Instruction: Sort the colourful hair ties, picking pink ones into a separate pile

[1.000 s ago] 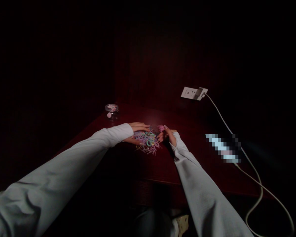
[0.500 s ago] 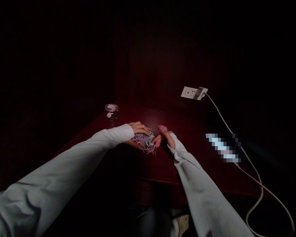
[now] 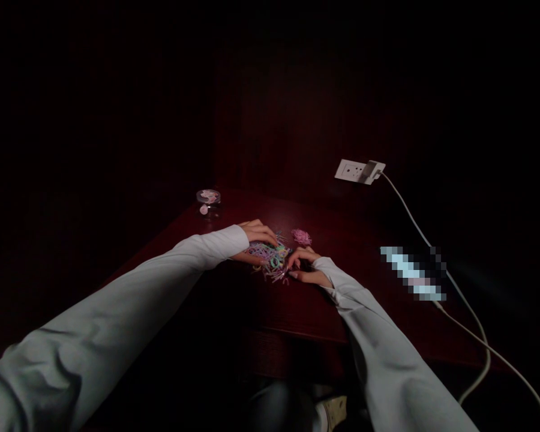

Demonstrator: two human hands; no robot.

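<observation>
A loose heap of thin, pastel-coloured elastic bands [image 3: 270,262] lies on the dark red table, mostly purple with some green and yellow. My left hand [image 3: 257,234] rests over its left and far side, fingers stretched out and thumb along the near side. At the heap's right edge is my right hand [image 3: 306,263], its index finger and thumb curved and a little apart at the bands. Nothing can be made out between those fingertips. Just beyond the right hand sits a small separate pile of pink bands [image 3: 301,236].
A clear round container [image 3: 208,204] with pink-and-white pieces on top stands at the table's back left. To the right lies a pixelated phone-like device [image 3: 411,274] with a white cable [image 3: 405,207] near it. A charger is plugged into the wall socket [image 3: 353,171].
My right hand has moved away from the pink pile toward me and to the heap, its thumb and index finger spreading. My left hand stays over the heap. The view has shifted slightly.
</observation>
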